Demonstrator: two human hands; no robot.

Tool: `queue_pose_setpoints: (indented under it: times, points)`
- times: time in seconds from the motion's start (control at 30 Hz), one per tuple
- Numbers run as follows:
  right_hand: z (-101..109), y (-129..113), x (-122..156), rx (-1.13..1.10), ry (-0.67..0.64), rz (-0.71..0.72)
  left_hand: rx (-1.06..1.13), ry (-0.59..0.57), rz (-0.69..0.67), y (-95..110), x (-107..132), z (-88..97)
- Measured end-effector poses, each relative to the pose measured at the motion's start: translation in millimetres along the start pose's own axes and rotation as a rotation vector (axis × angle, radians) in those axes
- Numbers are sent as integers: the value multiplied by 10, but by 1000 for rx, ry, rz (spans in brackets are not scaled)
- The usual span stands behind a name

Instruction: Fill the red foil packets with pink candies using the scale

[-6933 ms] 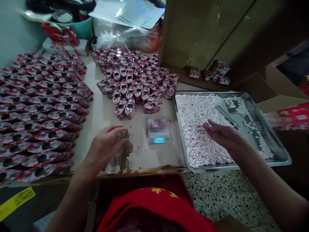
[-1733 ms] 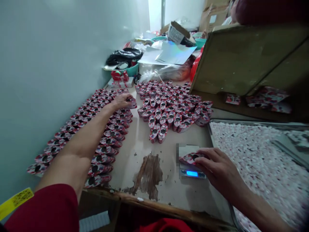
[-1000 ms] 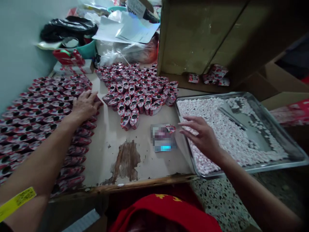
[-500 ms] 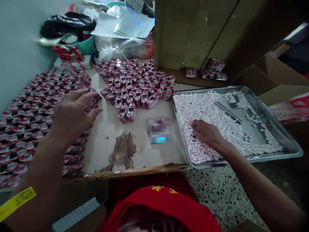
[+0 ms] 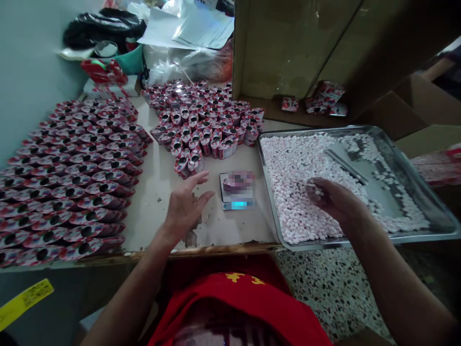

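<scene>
My left hand [image 5: 183, 206] is over the table, just left of a small digital scale [image 5: 236, 198], its fingers apart and holding nothing. An open pink-and-red packet [image 5: 237, 180] lies on the scale; that area is blurred. Over the metal tray [image 5: 271, 211] my right hand [image 5: 336, 199] has its fingers curled around several small white candies [image 5: 314, 189]. The tray is spread with many such white candies [image 5: 293, 175]. A cluster of open packets [image 5: 205, 139] stands behind the scale, the nearest with white pieces at its mouth.
Rows of open packets [image 5: 82, 178] cover the left of the table. A metal strip [image 5: 345, 166] lies in the tray. Behind stands a large cardboard box [image 5: 281, 53] with several packets [image 5: 326, 96] at its base. A teal basin [image 5: 131, 62] holds a black bag [image 5: 104, 29].
My left hand has moved right, from above the packet rows to beside the scale. My right hand has lifted from the candies, shifted slightly right and now holds several of them.
</scene>
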State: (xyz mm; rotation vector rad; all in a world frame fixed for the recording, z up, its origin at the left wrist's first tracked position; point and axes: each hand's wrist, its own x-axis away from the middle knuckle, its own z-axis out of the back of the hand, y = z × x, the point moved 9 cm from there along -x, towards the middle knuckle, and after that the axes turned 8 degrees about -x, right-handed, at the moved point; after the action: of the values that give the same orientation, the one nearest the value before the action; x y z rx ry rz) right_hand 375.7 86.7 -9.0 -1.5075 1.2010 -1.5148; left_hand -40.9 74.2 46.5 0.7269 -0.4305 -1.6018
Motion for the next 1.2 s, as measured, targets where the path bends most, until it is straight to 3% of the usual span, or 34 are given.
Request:
queue_pose_setpoints:
  times: [0.07, 0.13, 0.23, 0.3, 0.37, 0.43, 0.57, 0.67, 0.73, 0.83, 0.97, 1.2]
  points:
    - [-13, -61, -9, 70, 21, 45, 107, -1, 102, -48, -2, -199]
    - [-72, -195, -20, 277, 5, 140, 113, 7, 145, -48, -37, -382]
    - [-329, -413, 6, 643, -116, 339, 19, -8, 62, 79, -158, -617]
    - [-470, -491, 42, 687, -123, 415, -12, -14, -23, 200, -255, -722]
    - [-528, -482, 64, 484, -44, 394, -29, 6, -130, 373, -356, -765]
    - [-601, -294, 58, 102, 1, 239, -66, 51, -316, 668, -437, -759]
    - [-963, 180, 76, -656, -47, -169, -205, 143, -868, 1495, -392, -771]
    - [-1053, 197, 70, -1020, -26, -202, -269, 24, -1161, 1893, -301, -964]
    - [-1024, 159, 59, -1144, 5, -167, -256, -77, -1213, 1972, -293, -1114]
    - [-972, 209, 72, -1218, 102, -211, -163, -40, -1097, 1894, -365, -1208]
    - [-964, 294, 121, -1219, 160, -311, -15, 151, -686, 1525, -506, -1137]
    - [-868, 272, 150, -1075, 3, -377, 373, 58, -80, 697, -444, -963]
